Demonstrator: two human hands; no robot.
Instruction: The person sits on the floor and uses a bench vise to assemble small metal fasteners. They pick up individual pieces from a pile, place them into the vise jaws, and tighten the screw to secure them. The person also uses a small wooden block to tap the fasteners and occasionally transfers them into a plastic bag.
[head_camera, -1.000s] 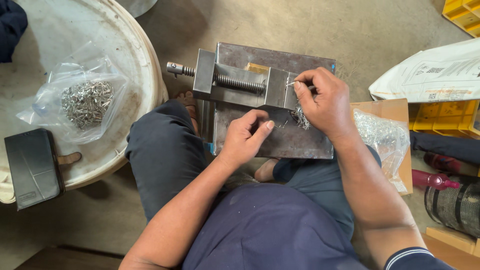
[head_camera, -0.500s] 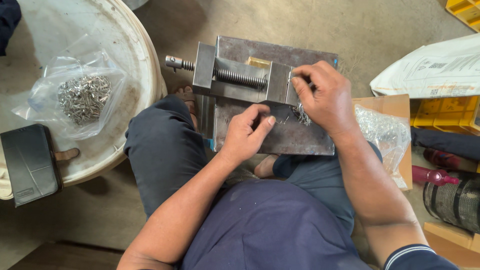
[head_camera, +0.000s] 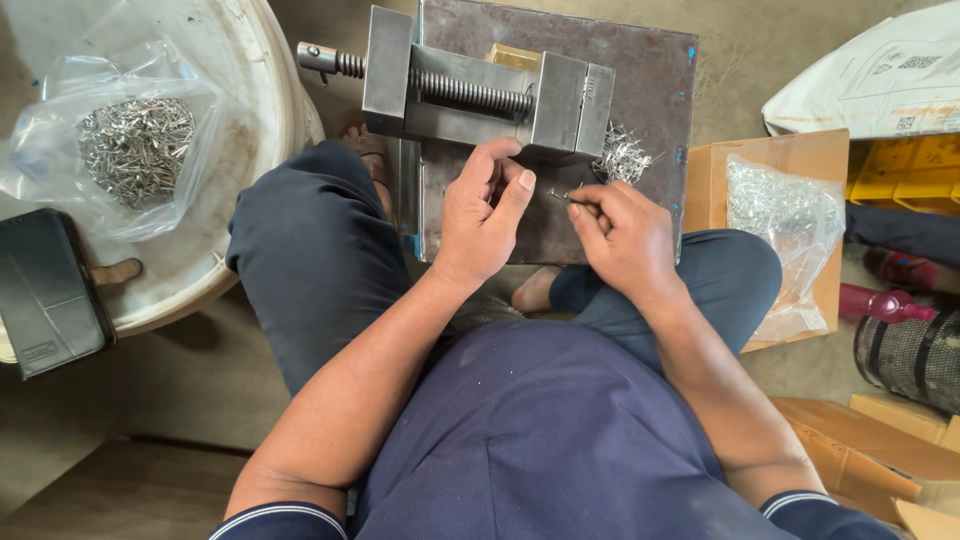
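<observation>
Metal, thin and bent, a small wire piece (head_camera: 560, 194) is pinched between thumb and fingertips of the right hand (head_camera: 625, 235) at frame centre, over the dark steel plate (head_camera: 655, 80). The left hand (head_camera: 485, 215) sits just beside it, fingers curled loosely, holding nothing visible, its fingertips near the lower edge of the grey vise (head_camera: 480, 90). A small heap of wire pieces (head_camera: 625, 155) lies on the plate just above the right hand, beside the vise jaw. At upper left, a clear bag of metal pieces (head_camera: 125, 150) rests on a white round tub (head_camera: 260, 110). At right, another clear bag (head_camera: 785, 215) lies in a cardboard box (head_camera: 715, 165).
</observation>
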